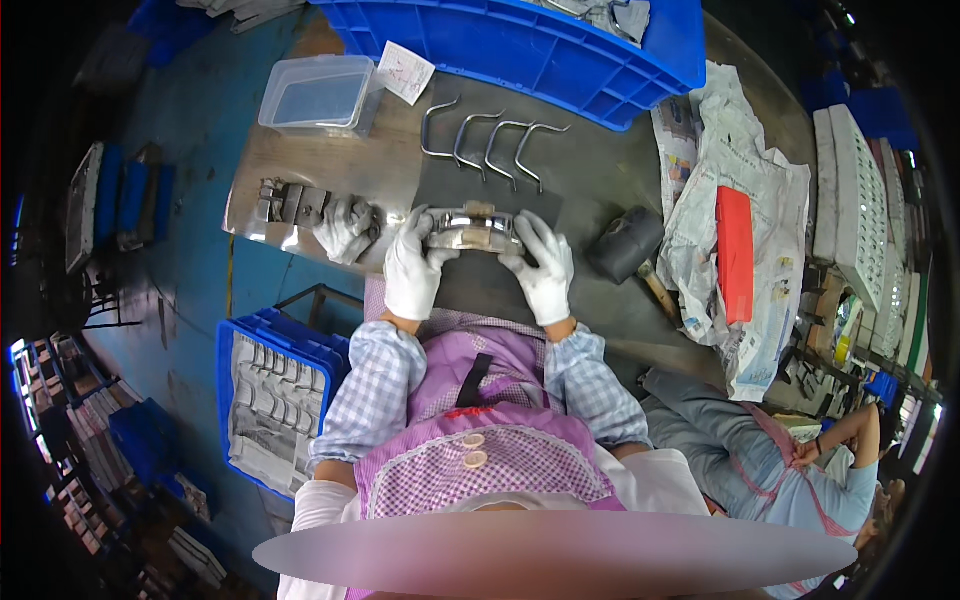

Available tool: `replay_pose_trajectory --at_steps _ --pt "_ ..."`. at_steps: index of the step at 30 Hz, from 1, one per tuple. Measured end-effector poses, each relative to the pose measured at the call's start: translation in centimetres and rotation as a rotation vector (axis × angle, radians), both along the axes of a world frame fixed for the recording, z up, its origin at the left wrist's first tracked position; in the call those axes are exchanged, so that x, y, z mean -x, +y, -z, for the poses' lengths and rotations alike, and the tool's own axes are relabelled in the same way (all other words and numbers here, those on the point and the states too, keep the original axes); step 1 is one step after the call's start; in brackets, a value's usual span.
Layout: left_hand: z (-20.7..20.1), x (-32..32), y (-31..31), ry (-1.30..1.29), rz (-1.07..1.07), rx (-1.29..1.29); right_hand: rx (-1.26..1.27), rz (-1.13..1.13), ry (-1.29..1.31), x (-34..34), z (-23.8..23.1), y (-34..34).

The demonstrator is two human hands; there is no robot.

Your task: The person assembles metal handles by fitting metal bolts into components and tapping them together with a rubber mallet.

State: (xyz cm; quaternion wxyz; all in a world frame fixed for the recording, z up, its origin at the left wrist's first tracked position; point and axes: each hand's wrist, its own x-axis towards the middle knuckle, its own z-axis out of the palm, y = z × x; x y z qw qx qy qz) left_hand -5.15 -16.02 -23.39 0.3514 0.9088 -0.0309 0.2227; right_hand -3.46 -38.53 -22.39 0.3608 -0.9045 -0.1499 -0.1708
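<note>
Both my hands wear white gloves. My left hand [411, 265] grips the left end of a shiny curved metal piece [473, 240], its fingers bent around the edge. At the other end my right hand [541, 265] closes on the same piece, thumb at the near side. Worn tan block-like parts show at its far and near sides; I cannot tell how they join it. Just beyond lie several bent metal handles [497, 150] in a row on the dark mat. Left of my left hand is a crumpled grey-white glove [346, 228] beside a metal clamp-like fixture [290, 203].
A black-headed mallet [627, 245] lies to the right, near newspaper [745, 150] bearing a red bar [734, 255]. A large blue crate [520, 50], clear plastic box [318, 97] and paper slip [405, 73] stand behind. Another blue crate [223, 400] holds handles. A person [800, 470] sits at right.
</note>
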Motion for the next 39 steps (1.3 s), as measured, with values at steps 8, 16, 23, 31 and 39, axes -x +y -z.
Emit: replay_pose_trajectory --at_steps 8,16,23,31,39 --pt "-2.4 -3.0 0.4 0.089 -0.046 -0.002 -0.338 0.063 0.166 -1.8 0.0 1.0" --pt "-3.5 -4.2 0.6 0.191 -0.067 0.045 -0.548 0.031 0.381 -2.2 -0.6 0.9" --pt "-4.6 -4.3 1.0 0.362 -0.116 0.113 -0.575 0.002 0.426 -2.5 -0.9 0.9" --pt "-4.0 -5.0 1.1 0.288 -0.099 0.099 -0.599 0.02 0.45 -2.9 -0.5 1.0" --pt "-3.0 -4.9 1.3 0.314 -0.075 0.217 -0.593 0.017 0.455 -2.8 -0.3 0.8"
